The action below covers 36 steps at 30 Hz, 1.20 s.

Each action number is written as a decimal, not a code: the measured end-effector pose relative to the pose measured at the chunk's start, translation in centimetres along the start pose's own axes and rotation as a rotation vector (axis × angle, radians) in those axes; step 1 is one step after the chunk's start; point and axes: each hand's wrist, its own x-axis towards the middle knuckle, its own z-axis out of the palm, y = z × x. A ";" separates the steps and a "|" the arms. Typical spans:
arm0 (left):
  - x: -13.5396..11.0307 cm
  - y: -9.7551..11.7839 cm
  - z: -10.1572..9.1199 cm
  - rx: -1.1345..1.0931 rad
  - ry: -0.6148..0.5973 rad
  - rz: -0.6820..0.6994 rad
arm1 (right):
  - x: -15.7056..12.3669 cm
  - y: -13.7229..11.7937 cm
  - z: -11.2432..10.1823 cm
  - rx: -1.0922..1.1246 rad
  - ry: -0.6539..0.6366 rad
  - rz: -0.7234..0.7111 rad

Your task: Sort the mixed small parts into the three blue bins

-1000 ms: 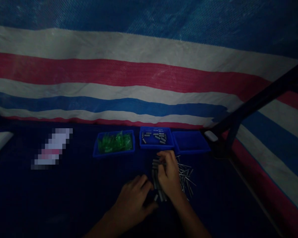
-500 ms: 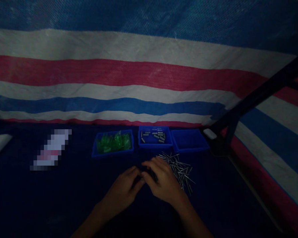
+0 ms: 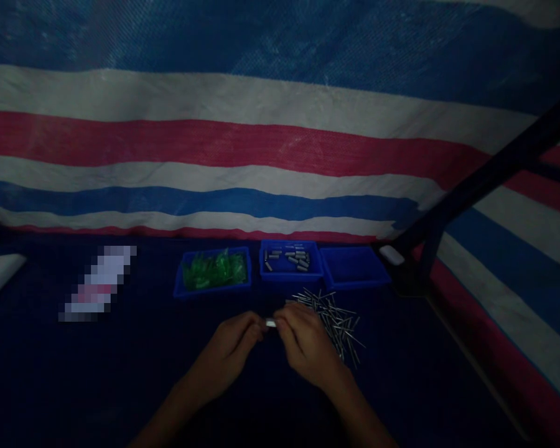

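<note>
Between my two hands is a short, shiny metal cylinder (image 3: 270,323), held level in front of me; its ends are covered by my fingers. My left hand (image 3: 236,345) pinches its left end with thumb and fingers. At the other end, my right hand (image 3: 305,339) is closed on it in the same way. Just past my right hand lies a loose pile of thin metal rods (image 3: 336,320) on the dark table. Behind the hands, a blue tray (image 3: 292,276) contains several short metal cylinders like the held one.
To the left stands a blue tray (image 3: 180,291) of green plastic pieces. Another blue tray (image 3: 354,267) sits at right, beside a small white object (image 3: 391,255). A blurred-out paper (image 3: 98,280) lies farther left. Striped sheeting (image 3: 261,149) hangs behind; a dark frame bar (image 3: 485,186) slants at right.
My hands have drawn slightly apart and the fingers have closed in. The shiny cylinder now shows between them, where earlier it was hidden.
</note>
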 end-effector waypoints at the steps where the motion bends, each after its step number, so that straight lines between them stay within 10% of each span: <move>1: -0.1 0.0 0.3 0.048 -0.016 0.022 | 0.3 0.1 -0.3 -0.007 0.051 0.007; 6: -0.4 -0.6 3.6 0.399 -0.067 0.149 | 3.0 0.7 -2.4 -0.134 0.310 0.129; 14: 0.5 -1.0 4.2 0.500 0.060 -0.012 | -0.7 3.9 -2.1 -0.185 0.166 0.494; 26: 1.0 -1.3 2.0 0.158 -0.024 0.008 | -1.3 0.8 0.2 -0.022 -0.136 0.085; 36: 0.9 -0.9 1.0 -0.113 -0.093 -0.081 | -1.4 0.7 -0.3 0.000 -0.130 -0.001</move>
